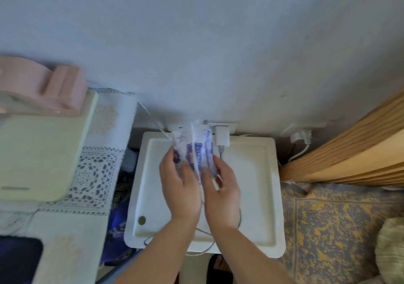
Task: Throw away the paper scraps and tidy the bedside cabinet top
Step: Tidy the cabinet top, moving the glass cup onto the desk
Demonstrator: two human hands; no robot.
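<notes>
Both my hands are over the white bedside cabinet top [258, 198], holding a bundle of blue-and-white packets [196, 150] upright near its back edge. My left hand [180, 187] grips the left side of the bundle. My right hand [220, 192] grips its right side. The packets are blurred, with red lettering on blue. A coin [142, 220] lies at the cabinet top's front left corner. A white cable [203, 231] runs across the top under my wrists.
A white charger [222, 138] sits plugged into the wall socket behind the cabinet. To the left stands a lace-covered table [96, 174] with a cream box [39, 152] and a pink object [43, 87]. A patterned bed cover [332, 229] and wooden frame [349, 148] lie right.
</notes>
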